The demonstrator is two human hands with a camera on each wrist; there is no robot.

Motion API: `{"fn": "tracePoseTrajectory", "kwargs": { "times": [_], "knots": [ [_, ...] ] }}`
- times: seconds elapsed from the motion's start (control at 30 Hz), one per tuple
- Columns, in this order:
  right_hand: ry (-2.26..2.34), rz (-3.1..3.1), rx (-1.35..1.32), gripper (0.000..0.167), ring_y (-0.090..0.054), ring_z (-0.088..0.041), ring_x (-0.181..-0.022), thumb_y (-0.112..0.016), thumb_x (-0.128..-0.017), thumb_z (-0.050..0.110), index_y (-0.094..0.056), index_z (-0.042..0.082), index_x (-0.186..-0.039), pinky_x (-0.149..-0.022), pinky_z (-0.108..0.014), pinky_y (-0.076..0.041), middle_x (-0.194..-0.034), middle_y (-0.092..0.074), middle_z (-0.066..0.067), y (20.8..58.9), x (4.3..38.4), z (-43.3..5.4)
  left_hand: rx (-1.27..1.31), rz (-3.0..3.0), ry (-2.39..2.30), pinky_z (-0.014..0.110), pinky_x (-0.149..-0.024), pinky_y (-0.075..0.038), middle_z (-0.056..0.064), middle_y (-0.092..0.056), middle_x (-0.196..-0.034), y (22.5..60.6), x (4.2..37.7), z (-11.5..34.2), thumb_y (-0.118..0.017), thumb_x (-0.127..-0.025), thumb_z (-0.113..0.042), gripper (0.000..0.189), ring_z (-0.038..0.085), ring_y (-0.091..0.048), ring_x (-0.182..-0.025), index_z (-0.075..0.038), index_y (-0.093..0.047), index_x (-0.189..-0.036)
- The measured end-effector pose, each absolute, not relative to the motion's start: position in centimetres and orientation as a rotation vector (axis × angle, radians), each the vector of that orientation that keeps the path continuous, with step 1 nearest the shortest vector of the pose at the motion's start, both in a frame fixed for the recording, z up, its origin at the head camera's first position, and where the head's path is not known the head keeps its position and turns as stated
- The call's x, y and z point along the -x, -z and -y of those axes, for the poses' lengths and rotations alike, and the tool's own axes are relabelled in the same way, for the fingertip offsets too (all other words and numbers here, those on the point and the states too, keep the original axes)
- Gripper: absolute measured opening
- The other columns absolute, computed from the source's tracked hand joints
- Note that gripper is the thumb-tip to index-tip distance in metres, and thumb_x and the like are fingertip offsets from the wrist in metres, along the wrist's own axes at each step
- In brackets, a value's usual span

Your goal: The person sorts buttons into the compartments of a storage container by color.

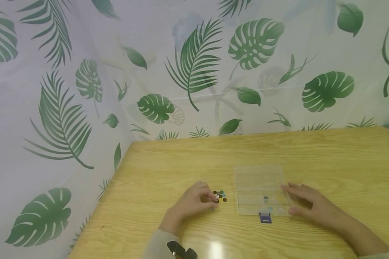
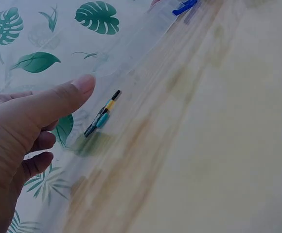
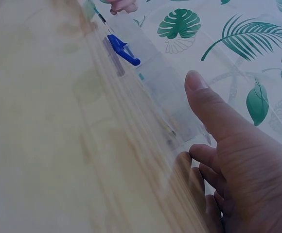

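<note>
Several small round discs (image 1: 220,196), black, blue, green and yellow, lie in a loose cluster on the table. My left hand (image 1: 194,199) is at the cluster's left side, thumb and index fingertips close together around a dark disc at its edge; I cannot tell whether they pinch it. To the right stands a clear plastic compartment box (image 1: 246,208) with its lid (image 1: 258,176) folded back and a blue latch (image 1: 265,218) in front. A few discs sit in its compartments. My right hand (image 1: 314,205) lies at the box's right edge, fingers extended and thumb apart.
The wood-grain table (image 1: 168,162) spreads around the box and discs. A white curtain (image 1: 201,122) printed with green leaves rises behind the table and along its left side. A black strap (image 1: 181,250) is on the left sleeve.
</note>
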State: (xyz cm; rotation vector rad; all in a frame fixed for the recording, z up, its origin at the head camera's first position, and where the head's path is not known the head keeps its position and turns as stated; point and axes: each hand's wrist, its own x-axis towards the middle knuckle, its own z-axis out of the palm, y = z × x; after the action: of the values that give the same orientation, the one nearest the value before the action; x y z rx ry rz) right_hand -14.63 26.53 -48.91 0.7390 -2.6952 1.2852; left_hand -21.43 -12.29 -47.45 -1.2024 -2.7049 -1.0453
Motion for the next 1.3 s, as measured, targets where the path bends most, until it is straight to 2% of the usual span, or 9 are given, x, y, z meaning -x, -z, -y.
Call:
{"fn": "tracePoseTrajectory", "kwargs": {
  "times": [0.07,0.17,0.37,0.6,0.87,0.97,1.03,1.1,1.3],
  "knots": [
    [-1.318,2.701,-0.732,0.063,-0.022,-0.056,-0.131,-0.070,-0.084,0.014,-0.045,0.016,-0.141,-0.112,-0.056,-0.003,-0.143,-0.036,-0.030,48.89,14.67,-26.55,1.190,2.724,1.052,0.020,-0.077,-0.043,-0.017,-0.056,-0.084,47.43,21.37,12.64,-0.077,-0.079,-0.032,0.013,0.002,-0.046,-0.082,-0.024,-0.071,-0.086],
    [-1.353,2.706,-0.727,0.063,-0.019,-0.062,-0.128,-0.070,-0.084,0.014,-0.045,0.016,-0.141,-0.101,-0.072,-0.005,-0.142,-0.035,-0.032,48.88,14.72,-26.59,1.169,2.761,1.038,0.020,-0.076,-0.043,-0.019,-0.055,-0.083,47.61,21.39,13.01,-0.076,-0.079,-0.036,0.013,0.001,-0.046,-0.083,-0.026,-0.070,-0.085],
    [-1.378,2.702,-0.734,0.062,-0.019,-0.062,-0.128,-0.069,-0.085,0.013,-0.044,0.015,-0.142,-0.107,-0.066,-0.001,-0.143,-0.034,-0.032,48.97,14.67,-26.60,1.122,2.827,1.013,0.018,-0.070,-0.041,-0.019,-0.052,-0.077,47.94,21.48,13.35,-0.076,-0.078,-0.038,0.012,0.001,-0.045,-0.077,-0.028,-0.070,-0.082],
    [-1.389,2.707,-0.726,0.063,-0.016,-0.065,-0.126,-0.070,-0.084,0.014,-0.045,0.016,-0.141,-0.093,-0.078,-0.009,-0.142,-0.034,-0.034,48.96,14.68,-26.63,1.110,2.881,1.015,0.017,-0.069,-0.041,-0.018,-0.052,-0.076,47.93,21.40,13.29,-0.075,-0.080,-0.037,0.010,0.001,-0.044,-0.075,-0.028,-0.071,-0.081],
    [-1.370,2.696,-0.747,0.064,-0.019,-0.062,-0.127,-0.070,-0.083,0.013,-0.045,0.015,-0.141,-0.097,-0.075,-0.010,-0.142,-0.035,-0.033,48.99,14.79,-26.67,1.124,2.881,1.001,0.017,-0.069,-0.041,-0.017,-0.052,-0.076,47.46,21.10,13.03,-0.075,-0.081,-0.035,0.010,0.001,-0.044,-0.074,-0.026,-0.071,-0.079],
    [-1.311,2.698,-0.746,0.064,-0.022,-0.045,-0.136,-0.070,-0.084,0.013,-0.044,0.016,-0.142,-0.114,-0.051,-0.006,-0.142,-0.037,-0.030,49.05,14.76,-26.69,1.134,2.865,1.005,0.017,-0.069,-0.041,-0.017,-0.052,-0.077,47.61,21.10,12.98,-0.075,-0.080,-0.035,0.010,0.001,-0.044,-0.076,-0.025,-0.071,-0.081],
    [-1.276,2.700,-0.743,0.063,-0.023,-0.032,-0.139,-0.070,-0.084,0.013,-0.044,0.017,-0.142,-0.116,-0.031,-0.003,-0.142,-0.038,-0.028,49.09,14.73,-26.71,1.146,2.852,1.021,0.017,-0.070,-0.042,-0.016,-0.053,-0.078,47.70,21.08,12.94,-0.075,-0.080,-0.034,0.011,0.001,-0.045,-0.077,-0.025,-0.071,-0.083],
    [-1.257,2.701,-0.740,0.063,-0.024,-0.030,-0.138,-0.070,-0.084,0.014,-0.044,0.017,-0.142,-0.113,-0.018,-0.001,-0.142,-0.039,-0.027,49.11,14.72,-26.70,1.163,2.835,1.031,0.017,-0.071,-0.042,-0.016,-0.054,-0.079,47.80,21.08,12.87,-0.076,-0.080,-0.033,0.011,0.001,-0.045,-0.078,-0.024,-0.072,-0.085],
    [-1.295,2.708,-0.728,0.063,-0.026,-0.058,-0.128,-0.071,-0.084,0.015,-0.045,0.016,-0.141,-0.115,-0.044,-0.004,-0.142,-0.038,-0.030,48.96,14.71,-26.59,1.239,2.771,0.976,0.015,-0.071,-0.040,-0.015,-0.053,-0.078,48.21,21.15,12.55,-0.075,-0.080,-0.029,0.008,-0.001,-0.044,-0.077,-0.023,-0.073,-0.085]
  ]
}}
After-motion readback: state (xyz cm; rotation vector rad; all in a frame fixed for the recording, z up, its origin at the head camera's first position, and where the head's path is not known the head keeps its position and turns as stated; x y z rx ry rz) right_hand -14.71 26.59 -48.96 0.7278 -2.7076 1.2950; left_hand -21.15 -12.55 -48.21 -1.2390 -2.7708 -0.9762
